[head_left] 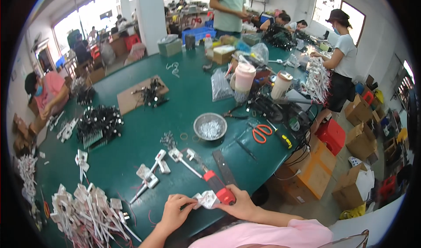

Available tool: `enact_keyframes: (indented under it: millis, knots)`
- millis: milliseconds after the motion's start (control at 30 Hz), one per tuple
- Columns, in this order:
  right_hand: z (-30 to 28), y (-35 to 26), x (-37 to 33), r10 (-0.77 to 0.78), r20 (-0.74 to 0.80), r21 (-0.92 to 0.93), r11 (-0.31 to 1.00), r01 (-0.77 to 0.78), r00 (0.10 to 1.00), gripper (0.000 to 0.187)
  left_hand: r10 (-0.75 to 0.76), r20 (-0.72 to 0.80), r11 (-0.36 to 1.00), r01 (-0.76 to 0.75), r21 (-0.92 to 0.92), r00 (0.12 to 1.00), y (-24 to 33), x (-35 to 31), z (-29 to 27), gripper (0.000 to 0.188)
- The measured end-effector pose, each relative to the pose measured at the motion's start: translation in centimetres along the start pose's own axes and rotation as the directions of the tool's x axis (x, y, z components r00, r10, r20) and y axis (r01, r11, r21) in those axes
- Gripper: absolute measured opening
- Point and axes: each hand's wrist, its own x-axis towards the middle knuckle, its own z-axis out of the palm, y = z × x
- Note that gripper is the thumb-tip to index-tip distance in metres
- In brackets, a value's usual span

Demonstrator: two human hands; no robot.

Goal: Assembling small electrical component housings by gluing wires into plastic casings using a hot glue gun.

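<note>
Just ahead of me, my left hand [177, 209] pinches the left edge of a small white plastic housing [206, 200] with thin reddish wires on it. My right hand [240, 205] is closed around the end of a red-and-black power tool [213, 183], which looks like an electric screwdriver; its slim metal end points away from me. The right thumb also reaches the housing's right side. Beyond the tool lies a white housing with a stem [176, 154]. More white stemmed pieces [148, 176] lie left of it. A dark flat bar [223, 168] rests right of the tool.
A large pile of white wired pieces [85, 213] covers the near left. A metal bowl of small silver parts [210, 126] sits ahead, with orange-handled scissors [262, 133] and a yellow-black screwdriver [283, 138] to its right. Black parts [100, 124] are heaped left. Co-workers surround the green table [166, 121].
</note>
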Motion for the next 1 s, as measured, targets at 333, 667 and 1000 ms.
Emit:
enact_keyframes:
  millis: [333,667,1000]
  knots:
    - [0.1,0.2,0.8,-0.069,0.025,-0.019,0.997,0.070,0.997,0.052,-0.419,-0.204,0.884,0.347,-0.314,0.884,0.6,0.9,2.5,0.009]
    - [-2.0,-1.8,3.4,-0.110,0.182,-0.082,0.989,0.126,0.977,0.053,-0.363,-0.304,0.930,0.322,-0.176,0.881,1.5,-0.3,4.1,0.008]
    - [-1.9,-2.0,4.1,0.058,0.429,-0.100,0.995,-0.016,0.901,0.050,-0.304,-0.334,0.951,0.307,-0.044,0.892,2.5,-0.1,4.4,0.011]
